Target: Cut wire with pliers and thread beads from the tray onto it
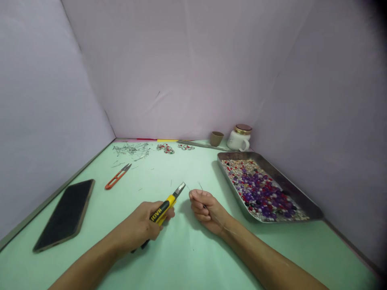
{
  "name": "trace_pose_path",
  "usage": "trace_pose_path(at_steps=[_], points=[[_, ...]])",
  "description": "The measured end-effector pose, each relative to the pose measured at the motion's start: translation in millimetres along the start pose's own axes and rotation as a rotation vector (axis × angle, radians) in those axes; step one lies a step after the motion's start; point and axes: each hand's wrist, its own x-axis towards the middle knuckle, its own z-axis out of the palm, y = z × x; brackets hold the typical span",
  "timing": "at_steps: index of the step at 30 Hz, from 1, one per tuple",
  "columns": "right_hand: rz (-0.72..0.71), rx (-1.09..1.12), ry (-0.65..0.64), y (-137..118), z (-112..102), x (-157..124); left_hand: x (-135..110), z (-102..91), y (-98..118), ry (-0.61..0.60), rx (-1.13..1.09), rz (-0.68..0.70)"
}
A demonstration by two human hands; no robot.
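Observation:
My left hand (144, 219) is wrapped round a pair of yellow and black pliers (169, 201), whose metal jaws point up and to the right. Opposite it, my right hand (208, 207) pinches a thin wire (188, 187) between thumb and forefinger. One end of the wire reaches left toward the plier jaws; whether it touches them I cannot tell. A second thin end (200, 186) sticks up behind my right fingers. Both hands are just above the pale green tabletop (187, 257).
To the right stands a metal tray (290, 183) of mixed beads. A phone (65, 215) and orange thread snips (117, 177) lie left. Further back are a heap of wire pieces (133, 150), beaded pieces (165, 148), a small brown cup (216, 139) and a white lidded mug (238, 139).

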Motion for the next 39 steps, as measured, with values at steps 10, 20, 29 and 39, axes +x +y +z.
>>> trace_pose_path(at_steps=[10,20,29,39], points=[[0.034,0.015,-0.027,1.3,-0.7,2.6,5.2,2.1,-5.3,0.031,0.086,0.047],[-0.020,-0.116,0.072,4.6,1.7,3.7,7.4,-7.2,-5.3,0.110,-0.003,-0.002],[-0.099,-0.178,0.133,5.2,4.6,1.7,1.5,-9.6,0.0,0.057,-0.148,-0.005],[-0.088,-0.266,0.161,6.7,6.7,1.6,1.3,-5.6,-3.9,0.040,0.040,0.009]])
